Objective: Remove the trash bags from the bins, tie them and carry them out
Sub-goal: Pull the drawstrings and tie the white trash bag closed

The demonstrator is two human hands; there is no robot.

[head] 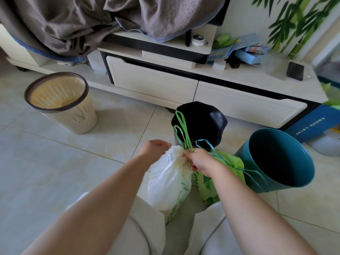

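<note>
A white trash bag (168, 183) hangs between my knees, its neck gathered. My right hand (200, 160) is shut on that neck and on the green drawstring loops (181, 129) that stick up from it. My left hand (154, 149) touches the bag's top at the left, fingers curled; what it holds is unclear. A green trash bag (231, 166) with a tied blue drawstring lies on the floor just right of my right hand. A beige slotted bin (73, 115) with a dark rim stands bagless at the left. A teal bin (279, 159) stands bagless at the right.
A black round stool (199, 120) stands just behind the bags. A white low cabinet (202, 89) runs across the back, with a grey blanket (92, 21) draped over it, boxes and a phone (295, 70) on top. A blue box (311, 124) sits at the far right. Floor is pale tile.
</note>
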